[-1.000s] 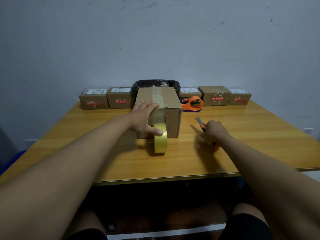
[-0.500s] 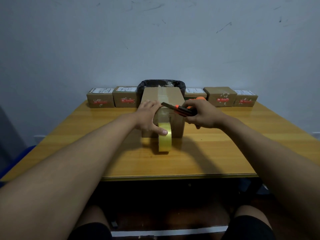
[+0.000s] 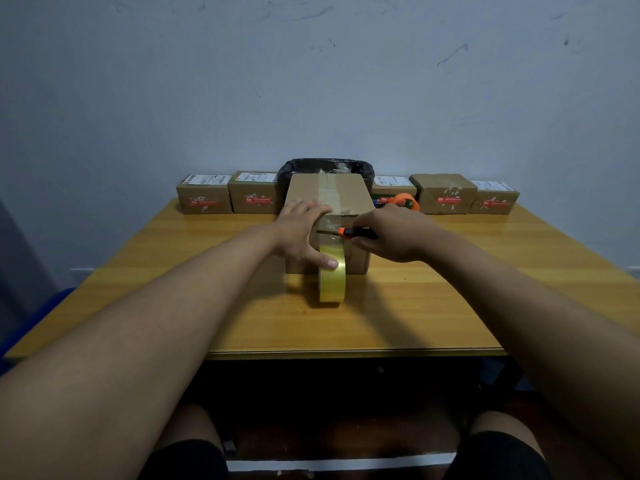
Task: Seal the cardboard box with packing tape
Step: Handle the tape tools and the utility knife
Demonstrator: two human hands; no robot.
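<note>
Right hand [image 3: 394, 233] grips knife [image 3: 346, 233] at box [image 3: 346, 197] front — above tape roll [image 3: 332, 275].

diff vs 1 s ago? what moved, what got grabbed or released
The right hand, holding the orange utility knife, lifted off the table right of the cardboard box, swung left to its front face, then dropped slightly; the blade now points left at the tape strip above the tape roll. Nothing released. Unchanged: left hand on the box with thumb on the roll; box and roll in place.
</note>
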